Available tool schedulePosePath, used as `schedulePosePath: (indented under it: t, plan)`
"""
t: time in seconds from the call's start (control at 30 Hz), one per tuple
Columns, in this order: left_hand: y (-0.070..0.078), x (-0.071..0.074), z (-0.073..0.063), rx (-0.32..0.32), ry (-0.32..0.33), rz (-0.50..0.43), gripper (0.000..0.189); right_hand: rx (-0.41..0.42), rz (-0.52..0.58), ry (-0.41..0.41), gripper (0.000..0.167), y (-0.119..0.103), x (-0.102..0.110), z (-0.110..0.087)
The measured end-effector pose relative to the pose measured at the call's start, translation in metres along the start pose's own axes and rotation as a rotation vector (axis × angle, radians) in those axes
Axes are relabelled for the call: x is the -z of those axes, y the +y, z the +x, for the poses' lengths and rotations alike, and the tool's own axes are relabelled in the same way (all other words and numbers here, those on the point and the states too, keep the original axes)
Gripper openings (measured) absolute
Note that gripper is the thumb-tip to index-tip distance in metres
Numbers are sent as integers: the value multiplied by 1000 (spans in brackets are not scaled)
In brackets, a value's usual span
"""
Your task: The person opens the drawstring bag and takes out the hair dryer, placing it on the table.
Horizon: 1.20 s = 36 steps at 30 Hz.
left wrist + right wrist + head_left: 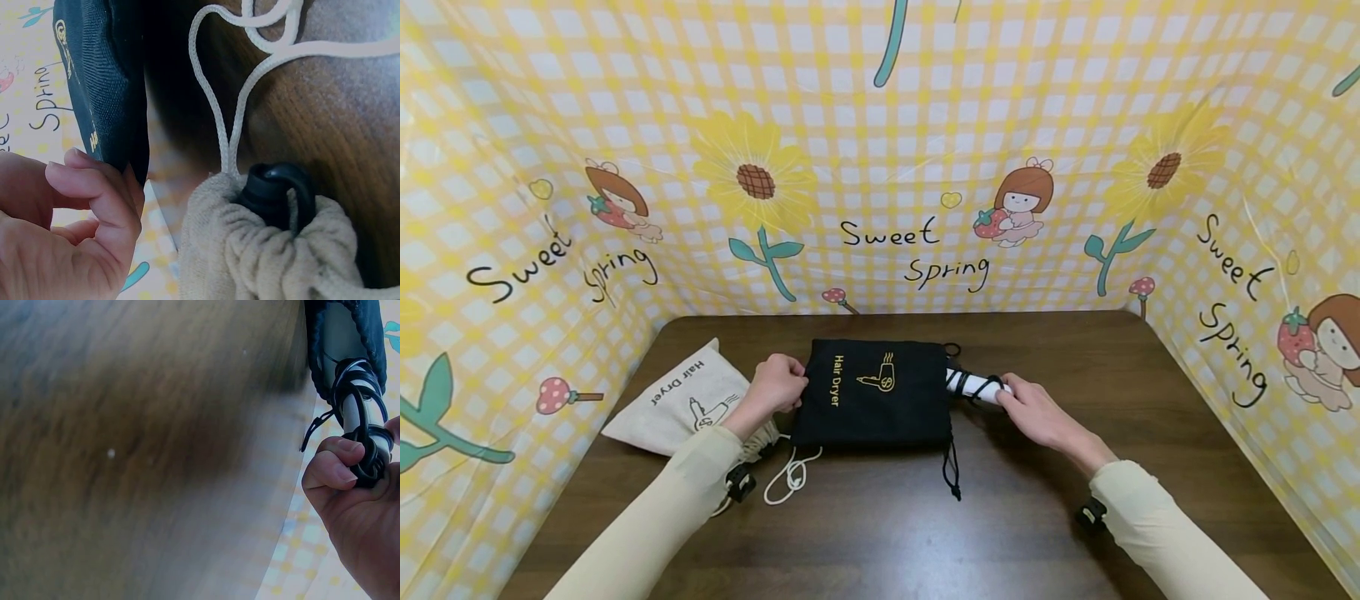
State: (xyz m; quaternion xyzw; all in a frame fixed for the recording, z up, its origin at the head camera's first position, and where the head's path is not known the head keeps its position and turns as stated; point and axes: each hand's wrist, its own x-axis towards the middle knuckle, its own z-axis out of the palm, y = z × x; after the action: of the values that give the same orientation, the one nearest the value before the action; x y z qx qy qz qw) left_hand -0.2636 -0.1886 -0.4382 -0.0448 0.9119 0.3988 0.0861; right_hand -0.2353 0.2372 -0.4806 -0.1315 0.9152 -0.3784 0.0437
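A black drawstring bag point(910, 421) printed "Hair Dryer" in yellow lies mid-table, its mouth facing right. My left hand point(777, 385) pinches the bag's closed left end between thumb and fingers; the left wrist view shows those fingertips point(69, 178) at the fabric's edge. From the mouth sticks out the white handle of a hair dryer point(988, 391), wound with black cord point(359, 387). My right hand point(1037, 414) grips the handle's outer end, cord under the fingers. In the right wrist view, part of the white dryer body point(340, 331) shows inside the bag's opening; the bag hides the rest.
Left of the black bag, partly behind my left forearm, lies a beige drawstring bag point(662, 404) with the same print. Its gathered mouth has a black cord lock point(269, 190), and white cord point(790, 479) trails over the wooden table point(880, 533). Patterned cloth point(887, 167) surrounds the table.
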Motion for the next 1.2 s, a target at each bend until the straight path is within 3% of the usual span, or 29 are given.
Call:
schedulePosePath:
  t: [1.2]
  plan:
    - [-3,-1,4,10,-6,-6,13,12,8,40,18,8,5,-7]
